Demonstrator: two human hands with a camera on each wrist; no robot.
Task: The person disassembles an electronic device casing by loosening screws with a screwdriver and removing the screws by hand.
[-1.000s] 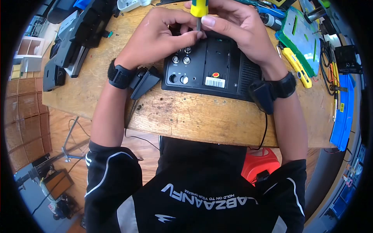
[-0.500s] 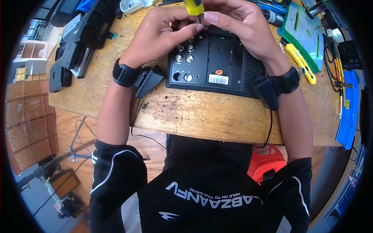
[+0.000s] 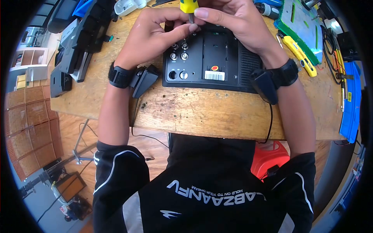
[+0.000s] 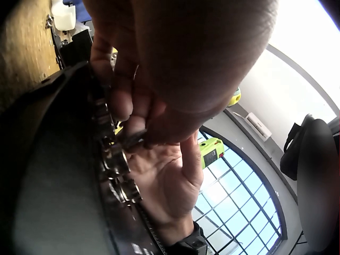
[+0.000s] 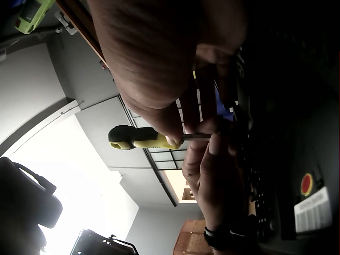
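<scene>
A screwdriver with a yellow and dark green handle (image 3: pixel 188 6) stands upright over the far part of a black device (image 3: pixel 217 83), which has round metal connectors (image 3: pixel 184 56) and a barcode label. My right hand (image 3: pixel 243 29) pinches the lower yellow part of the handle, as the right wrist view also shows. Lower down, the thumb and fingers of my left hand (image 3: pixel 153 39) pinch around the metal shaft (image 5: pixel 196 137) near its tip, close over the device's back. The tip itself is hidden behind the left fingers.
A yellow utility knife (image 3: pixel 299 55) and a green-edged mat (image 3: pixel 301 31) lie to the right, near a blue tray (image 3: pixel 349 103). Black equipment (image 3: pixel 83 42) stands on the left. A white container (image 3: pixel 130 6) sits at the back. The wooden table's (image 3: pixel 194 116) front edge is near my body.
The head view has shifted a little. Both hands stay at the device's far part with the screwdriver between them; its handle leaned left half a second ago and now looks more upright.
</scene>
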